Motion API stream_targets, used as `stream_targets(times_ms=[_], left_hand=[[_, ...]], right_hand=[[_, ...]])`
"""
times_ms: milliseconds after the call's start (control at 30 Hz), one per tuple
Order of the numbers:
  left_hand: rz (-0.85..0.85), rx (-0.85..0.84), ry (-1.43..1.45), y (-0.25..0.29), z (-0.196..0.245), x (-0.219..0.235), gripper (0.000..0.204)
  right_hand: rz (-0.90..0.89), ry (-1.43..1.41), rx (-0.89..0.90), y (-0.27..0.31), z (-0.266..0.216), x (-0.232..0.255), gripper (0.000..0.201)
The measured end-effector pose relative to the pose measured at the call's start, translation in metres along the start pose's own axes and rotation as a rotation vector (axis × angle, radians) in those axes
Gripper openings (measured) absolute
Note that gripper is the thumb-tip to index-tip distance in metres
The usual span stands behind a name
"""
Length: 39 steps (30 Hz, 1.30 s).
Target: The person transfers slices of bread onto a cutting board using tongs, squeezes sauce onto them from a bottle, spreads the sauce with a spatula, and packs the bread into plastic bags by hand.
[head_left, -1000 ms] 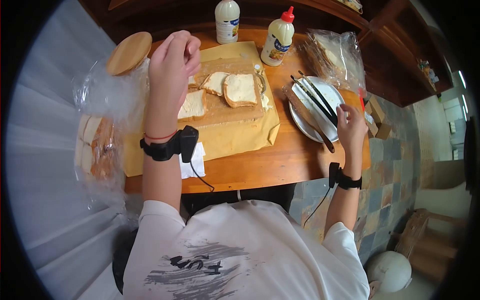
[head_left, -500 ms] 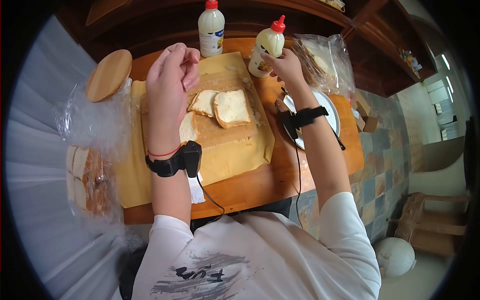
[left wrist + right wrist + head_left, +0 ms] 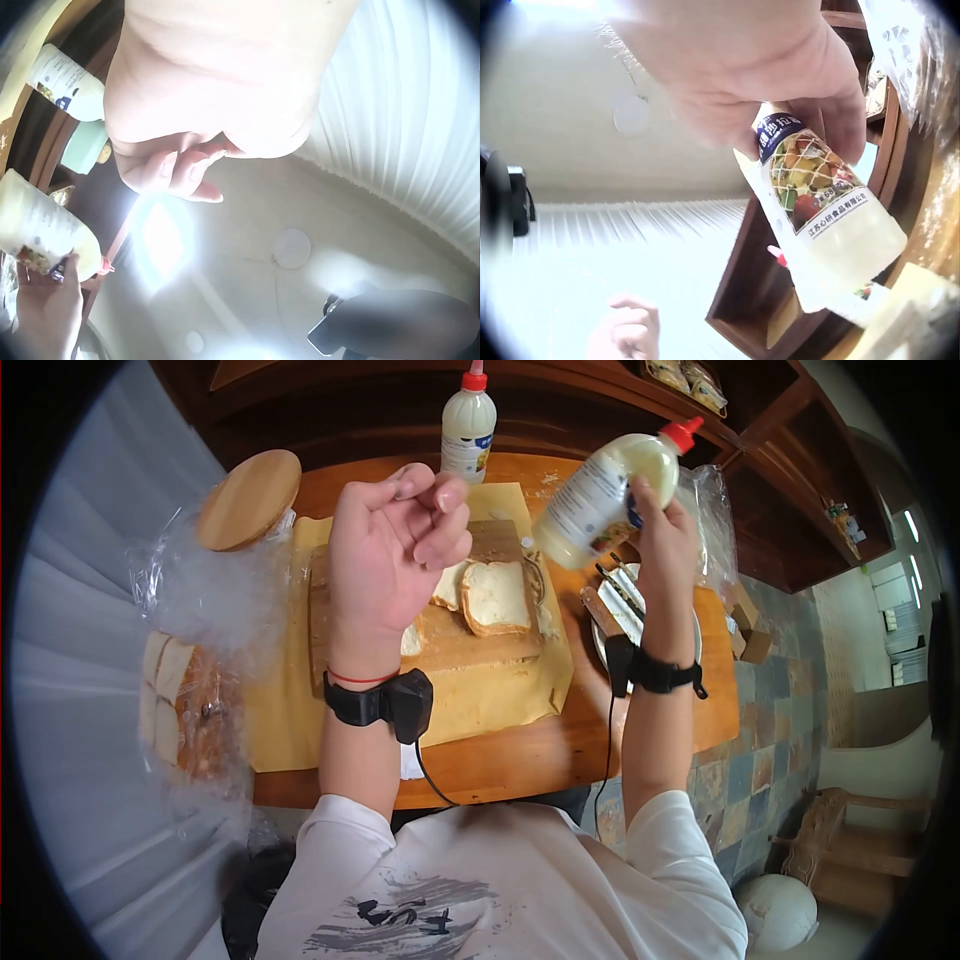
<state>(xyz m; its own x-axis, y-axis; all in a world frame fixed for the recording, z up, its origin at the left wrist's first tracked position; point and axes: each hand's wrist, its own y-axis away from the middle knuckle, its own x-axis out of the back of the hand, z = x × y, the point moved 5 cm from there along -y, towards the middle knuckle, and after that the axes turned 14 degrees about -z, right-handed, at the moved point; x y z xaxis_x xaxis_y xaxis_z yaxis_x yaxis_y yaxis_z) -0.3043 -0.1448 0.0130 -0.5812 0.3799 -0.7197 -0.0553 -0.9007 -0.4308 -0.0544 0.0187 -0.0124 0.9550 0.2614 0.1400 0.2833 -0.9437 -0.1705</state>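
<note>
My right hand [image 3: 667, 560] grips a squeeze bottle of salad dressing [image 3: 603, 488] round its upper part. The bottle, pale inside with a red nozzle cap, leans with its top to the right, lifted above the table. Its fruit-salad label [image 3: 810, 176] faces the right wrist view. My left hand [image 3: 385, 560] is raised over the board's left side, palm up, fingers loosely curled, holding nothing. Behind that hand, slices of bread [image 3: 497, 597] with a pale spread lie on a wooden cutting board [image 3: 480, 650]; some are partly hidden.
A second dressing bottle [image 3: 468, 435] stands at the back. Right of the board is a white plate [image 3: 697, 635] bearing a brown-handled tool [image 3: 600, 610] and dark sticks. Bagged bread [image 3: 175, 700] lies left, near a round wooden lid [image 3: 250, 500]. Yellow paper [image 3: 500, 705] lies under the board.
My right hand went from beside the plate to the bottle, took hold of it, then lifted and tilted it rightward. My left hand turned palm up, its fingers loosening a little.
</note>
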Motion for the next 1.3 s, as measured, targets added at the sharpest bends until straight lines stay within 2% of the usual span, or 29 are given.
stream_targets(times_ms=[33,67,133,367,500,633,700,800,867,900,933,967,1033,1100,1133,1200,1233,1300], left_hand=[[-0.038,0.021,0.068,0.0,-0.003,-0.001,0.016],[-0.075,0.041,0.137,-0.001,-0.005,-0.002,0.017],[-0.084,0.049,0.143,0.0,-0.009,-0.002,0.018],[-0.14,0.079,0.095,0.001,-0.016,-0.011,0.019],[-0.136,0.103,0.081,-0.001,-0.022,-0.014,0.022],[-0.142,0.127,0.037,-0.003,-0.027,-0.014,0.023],[-0.148,0.127,0.043,-0.004,-0.03,-0.017,0.023],[-0.072,0.19,-0.058,-0.004,-0.034,-0.02,0.023],[0.006,0.167,-0.404,-0.003,-0.034,-0.017,0.021],[0.01,0.177,-0.394,-0.004,-0.041,-0.019,0.021],[0.057,0.147,-0.579,-0.005,-0.043,-0.021,0.016],[0.101,0.114,-0.766,-0.006,-0.043,-0.022,0.013],[0.124,0.112,-0.73,-0.006,-0.042,-0.02,0.012],[0.08,0.22,-0.691,-0.005,-0.041,-0.017,0.011],[0.078,0.221,-0.693,-0.004,-0.039,-0.015,0.011],[-0.034,0.165,-0.435,-0.003,-0.037,-0.017,0.013],[-0.033,0.162,-0.443,-0.003,-0.035,-0.018,0.013],[-0.077,0.164,-0.304,-0.002,-0.033,-0.021,0.007]], right_hand=[[-0.029,-0.217,0.006,0.008,-0.005,0.0,0.035],[-0.031,-0.221,0.007,0.017,-0.013,-0.001,0.035],[-0.039,-0.523,0.033,0.032,-0.027,-0.011,0.037],[-0.258,-0.525,-0.072,0.05,-0.038,-0.02,0.037],[-0.297,-0.446,-0.176,0.053,-0.042,-0.026,0.037],[-0.303,-0.533,-0.203,0.052,-0.04,-0.028,0.035],[-0.419,-0.568,-0.238,0.053,-0.043,-0.031,0.033],[-0.483,-0.647,-0.28,0.059,-0.048,-0.04,0.031],[-0.471,-0.634,-0.268,0.059,-0.049,-0.044,0.031],[-0.464,-0.617,-0.247,0.06,-0.048,-0.044,0.032],[-0.456,-0.615,-0.258,0.063,-0.044,-0.041,0.032],[-0.444,-0.517,-0.169,0.064,-0.041,-0.037,0.033],[-0.424,-0.321,0.009,0.067,-0.03,-0.033,0.034],[-0.403,-0.124,0.191,0.072,-0.02,-0.031,0.035],[-0.392,-0.025,0.284,0.073,-0.016,-0.032,0.035],[-0.368,0.17,0.479,0.074,-0.013,-0.036,0.036],[-0.369,0.165,0.486,0.07,-0.01,-0.035,0.036],[-0.508,-0.207,0.46,0.062,-0.004,-0.034,0.039]])
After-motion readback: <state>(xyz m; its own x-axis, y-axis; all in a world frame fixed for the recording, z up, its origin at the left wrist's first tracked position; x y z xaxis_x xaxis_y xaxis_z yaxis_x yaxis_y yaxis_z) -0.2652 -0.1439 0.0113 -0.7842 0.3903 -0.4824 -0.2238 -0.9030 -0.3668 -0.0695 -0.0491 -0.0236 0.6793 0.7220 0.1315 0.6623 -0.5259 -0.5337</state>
